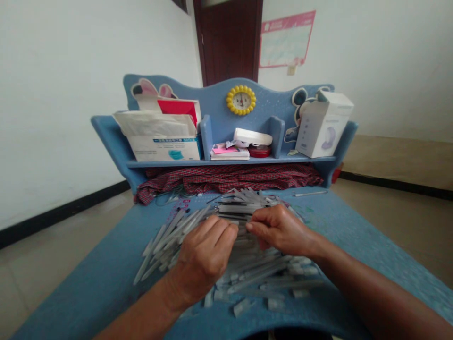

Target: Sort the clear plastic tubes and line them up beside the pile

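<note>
A heap of thin grey plastic sticks (170, 238) lies spread across the blue desk (88, 288). My left hand (203, 257) and my right hand (279, 231) rest on the middle of the heap, fingertips almost meeting. Both hands pinch the ends of a small bundle of the sticks (233, 210) between them. What lies under the palms is hidden.
At the back stands a blue shelf (226, 161) with a yellow clock (241, 99), a box of masks (166, 141), papers (228, 152) and a white carton (323, 125). A red checked cloth (230, 177) lies under it. One loose stick (310, 193) lies far right.
</note>
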`<action>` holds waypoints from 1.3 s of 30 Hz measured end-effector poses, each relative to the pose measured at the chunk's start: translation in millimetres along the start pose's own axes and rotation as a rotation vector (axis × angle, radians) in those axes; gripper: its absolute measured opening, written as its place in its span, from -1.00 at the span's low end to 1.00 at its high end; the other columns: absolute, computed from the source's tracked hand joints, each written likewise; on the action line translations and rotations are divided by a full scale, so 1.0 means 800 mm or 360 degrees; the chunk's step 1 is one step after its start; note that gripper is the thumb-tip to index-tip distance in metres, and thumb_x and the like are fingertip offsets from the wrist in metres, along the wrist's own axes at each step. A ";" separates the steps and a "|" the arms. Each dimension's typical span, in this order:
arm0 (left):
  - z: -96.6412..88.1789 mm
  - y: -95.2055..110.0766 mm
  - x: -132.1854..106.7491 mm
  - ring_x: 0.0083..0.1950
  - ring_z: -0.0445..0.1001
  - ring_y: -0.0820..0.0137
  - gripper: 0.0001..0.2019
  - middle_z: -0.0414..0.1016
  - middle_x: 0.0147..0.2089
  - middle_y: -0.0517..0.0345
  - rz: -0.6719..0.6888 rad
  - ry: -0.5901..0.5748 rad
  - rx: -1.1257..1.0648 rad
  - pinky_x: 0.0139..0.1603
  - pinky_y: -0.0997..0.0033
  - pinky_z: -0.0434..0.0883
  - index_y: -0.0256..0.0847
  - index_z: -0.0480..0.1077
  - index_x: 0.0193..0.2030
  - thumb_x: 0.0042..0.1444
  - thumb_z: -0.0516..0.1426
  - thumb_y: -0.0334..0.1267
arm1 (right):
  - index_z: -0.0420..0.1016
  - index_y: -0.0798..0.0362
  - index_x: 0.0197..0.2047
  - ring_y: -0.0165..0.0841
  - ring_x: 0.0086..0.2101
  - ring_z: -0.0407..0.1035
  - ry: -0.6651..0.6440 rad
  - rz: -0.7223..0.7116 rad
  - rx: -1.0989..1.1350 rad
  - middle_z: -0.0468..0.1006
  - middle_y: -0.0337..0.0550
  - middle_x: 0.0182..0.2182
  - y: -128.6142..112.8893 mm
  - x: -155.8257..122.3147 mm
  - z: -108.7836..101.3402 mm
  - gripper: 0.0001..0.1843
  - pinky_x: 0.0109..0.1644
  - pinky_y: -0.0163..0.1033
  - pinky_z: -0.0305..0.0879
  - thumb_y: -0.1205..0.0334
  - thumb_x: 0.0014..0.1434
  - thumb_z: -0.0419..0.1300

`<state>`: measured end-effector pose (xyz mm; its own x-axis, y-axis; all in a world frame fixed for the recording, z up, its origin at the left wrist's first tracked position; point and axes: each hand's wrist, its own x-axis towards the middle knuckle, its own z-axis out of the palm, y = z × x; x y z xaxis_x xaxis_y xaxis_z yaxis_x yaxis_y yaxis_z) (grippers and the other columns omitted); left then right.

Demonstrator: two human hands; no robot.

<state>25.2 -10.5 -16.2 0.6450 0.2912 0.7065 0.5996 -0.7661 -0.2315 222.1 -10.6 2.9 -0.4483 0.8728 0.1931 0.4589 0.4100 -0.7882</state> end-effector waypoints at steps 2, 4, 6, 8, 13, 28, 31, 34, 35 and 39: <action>-0.001 0.000 0.001 -0.36 0.41 0.37 -0.86 0.43 -0.44 0.10 0.0018 0.0023 0.0069 -0.30 0.34 0.42 -0.28 0.38 -0.33 0.17 0.02 -0.47 | 0.27 0.07 -0.57 -0.51 -0.70 0.24 -0.0064 0.0194 0.0280 0.36 -0.32 -0.75 0.001 0.002 0.005 -0.67 -0.63 -0.43 0.08 0.12 0.19 0.07; -0.002 0.001 0.001 -0.37 0.41 0.37 -0.87 0.43 -0.44 0.10 0.0021 0.0026 0.0124 -0.29 0.34 0.42 -0.29 0.38 -0.33 0.16 0.02 -0.47 | 0.25 0.05 -0.57 -0.51 -0.75 0.22 -0.0108 0.0352 0.0510 0.35 -0.35 -0.79 0.003 0.005 0.010 -0.65 -0.67 -0.44 0.09 0.06 0.17 0.08; -0.002 0.001 0.001 -0.36 0.41 0.37 -0.87 0.44 -0.43 0.10 0.0013 0.0028 0.0157 -0.28 0.33 0.42 -0.28 0.38 -0.33 0.16 0.03 -0.47 | 0.25 0.04 -0.57 -0.51 -0.79 0.18 -0.0113 0.0452 0.0678 0.33 -0.36 -0.83 0.005 0.007 0.017 -0.63 -0.71 -0.44 0.07 0.01 0.15 0.09; -0.002 0.000 0.000 -0.36 0.42 0.36 -0.87 0.44 -0.44 0.09 0.0001 0.0026 0.0172 -0.28 0.33 0.42 -0.29 0.38 -0.33 0.16 0.03 -0.47 | 0.24 0.04 -0.58 -0.52 -0.82 0.15 -0.0114 0.0499 0.0766 0.33 -0.36 -0.84 0.005 0.009 0.021 -0.61 -0.74 -0.44 0.04 -0.04 0.14 0.09; -0.004 -0.004 0.001 -0.34 0.42 0.32 -0.89 0.45 -0.43 0.06 -0.0045 0.0067 0.0153 -0.28 0.31 0.41 -0.30 0.36 -0.33 0.16 0.03 -0.46 | 0.28 0.05 -0.57 -0.50 -0.76 0.20 -0.0035 0.0336 0.0427 0.34 -0.33 -0.80 0.000 0.005 -0.006 -0.56 -0.69 -0.42 0.08 -0.12 0.14 0.07; -0.020 -0.008 0.011 -0.37 0.51 0.41 -0.87 0.51 -0.36 0.24 -0.1109 0.0325 -0.0585 -0.25 0.44 0.41 -0.19 0.41 -0.25 0.08 0.14 -0.21 | 0.58 0.07 -0.28 -0.17 -0.34 0.47 -0.0541 0.0349 -0.1554 0.60 -0.01 -0.38 0.003 -0.019 -0.043 -0.80 -0.36 -0.23 0.24 0.30 -0.02 0.19; -0.020 -0.006 0.013 -0.34 0.52 0.39 -0.85 0.52 -0.35 0.22 -0.1281 0.0325 -0.0866 -0.22 0.44 0.42 -0.20 0.42 -0.27 0.06 0.17 -0.18 | 0.58 0.10 -0.28 -0.15 -0.32 0.47 -0.0578 0.0358 -0.1610 0.60 0.06 -0.34 0.003 -0.018 -0.037 -0.78 -0.31 -0.19 0.29 0.35 -0.01 0.15; -0.020 -0.004 0.014 -0.33 0.50 0.40 -0.86 0.52 -0.32 0.20 -0.1402 0.0316 -0.1041 -0.22 0.44 0.41 -0.20 0.43 -0.29 0.04 0.19 -0.20 | 0.58 0.12 -0.32 -0.16 -0.33 0.47 -0.0591 0.0345 -0.1618 0.59 0.09 -0.34 0.007 -0.017 -0.034 -0.76 -0.33 -0.20 0.28 0.40 -0.01 0.10; -0.020 -0.004 0.014 -0.33 0.49 0.40 -0.86 0.52 -0.32 0.19 -0.1434 0.0310 -0.1117 -0.24 0.44 0.41 -0.21 0.44 -0.28 0.03 0.20 -0.21 | 0.58 0.12 -0.33 -0.17 -0.34 0.47 -0.0600 0.0343 -0.1612 0.60 0.08 -0.35 0.008 -0.017 -0.034 -0.76 -0.34 -0.21 0.26 0.40 -0.02 0.10; -0.018 -0.005 0.018 -0.34 0.48 0.40 -0.89 0.53 -0.31 0.15 -0.1534 0.0373 -0.1628 -0.30 0.45 0.43 -0.24 0.45 -0.30 0.02 0.21 -0.28 | 0.57 0.08 -0.38 -0.29 -0.43 0.42 -0.0557 0.0280 -0.1488 0.58 -0.06 -0.44 0.007 -0.018 -0.041 -0.78 -0.42 -0.28 0.13 0.37 -0.02 0.09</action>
<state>25.6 -11.7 4.7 0.0357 0.9052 0.4235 0.0859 -0.4250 0.9011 256.4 -12.1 15.4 -0.4473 0.8757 -0.1821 0.8893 0.4570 0.0132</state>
